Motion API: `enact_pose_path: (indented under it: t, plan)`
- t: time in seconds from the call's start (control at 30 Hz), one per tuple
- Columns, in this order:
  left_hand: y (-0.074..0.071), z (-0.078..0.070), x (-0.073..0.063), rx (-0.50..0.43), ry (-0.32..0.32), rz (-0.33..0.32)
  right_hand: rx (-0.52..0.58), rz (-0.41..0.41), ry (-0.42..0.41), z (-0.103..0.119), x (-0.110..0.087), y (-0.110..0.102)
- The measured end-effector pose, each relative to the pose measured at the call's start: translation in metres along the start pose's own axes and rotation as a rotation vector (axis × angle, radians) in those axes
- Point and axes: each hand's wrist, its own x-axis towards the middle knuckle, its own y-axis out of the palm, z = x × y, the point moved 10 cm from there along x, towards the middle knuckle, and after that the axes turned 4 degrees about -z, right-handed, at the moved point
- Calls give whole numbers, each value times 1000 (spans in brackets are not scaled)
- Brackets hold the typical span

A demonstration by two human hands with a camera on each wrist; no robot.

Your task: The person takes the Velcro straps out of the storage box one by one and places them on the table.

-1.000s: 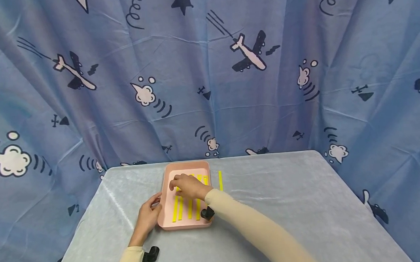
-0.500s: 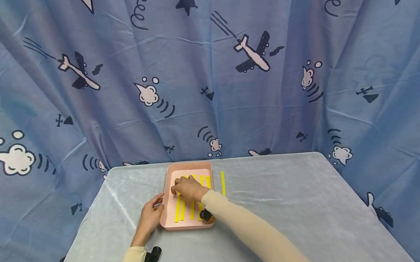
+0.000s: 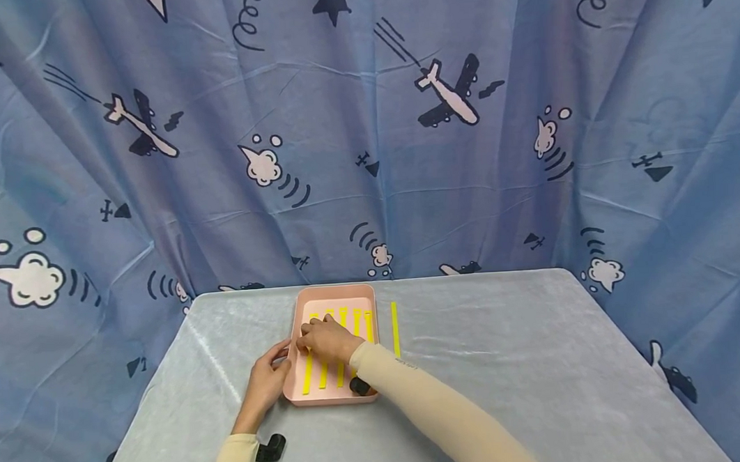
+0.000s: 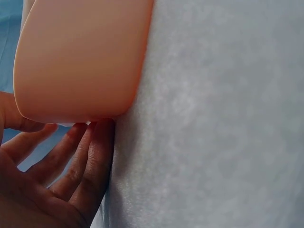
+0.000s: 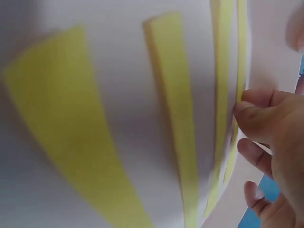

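Sleeves point(image 3: 436, 412): pale cream, covering both forearms; the right one slants in from the lower edge toward the tray.
Wrist devices point(image 3: 271, 448): small and black, one at each wrist.
Left hand point(image 3: 266, 383): beside the tray's left side; in the left wrist view the grip is spread, with mostly straight fingers touching the tray's outer wall.
Tray point(image 3: 334, 293): pink, rectangular with rounded corners and a raised rim, resting left of the middle of the worktop.
Right hand point(image 3: 330, 339): over the tray's inside, palm down; the grip is pinching the leftmost strip between its fingertips, the remaining fingers held apart from it.
Leftmost strip point(image 3: 308, 374): yellow, long and narrow, inside the tray near its left wall, partly hidden by the fingers above it.
Four other strips point(image 3: 357, 322): yellow too, inside the tray, roughly parallel and spaced apart; the right hand and its wrist device cover parts of them.
Lone strip point(image 3: 395, 331): yellow, outside the tray, on the worktop just beside its right wall and nearly in line with it.
Worktop point(image 3: 509, 363): covered in light grey cloth, with rounded far corners.
Curtain point(image 3: 319, 213): blue, hanging in folds behind the worktop, printed with planes, clouds, stars and spirals.
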Motion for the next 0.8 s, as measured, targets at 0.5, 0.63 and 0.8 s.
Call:
enact_pose_path:
  t: [0.5,0.63,0.8]
  plan:
    - [2,2,0,-14,-3,9,-40,96,-28,9,-2,4]
    - [2,2,1,-10,0,11,-53,104,-32,10,-3,5]
    - [2,1,0,-4,0,8,-96,73,-66,12,-2,4]
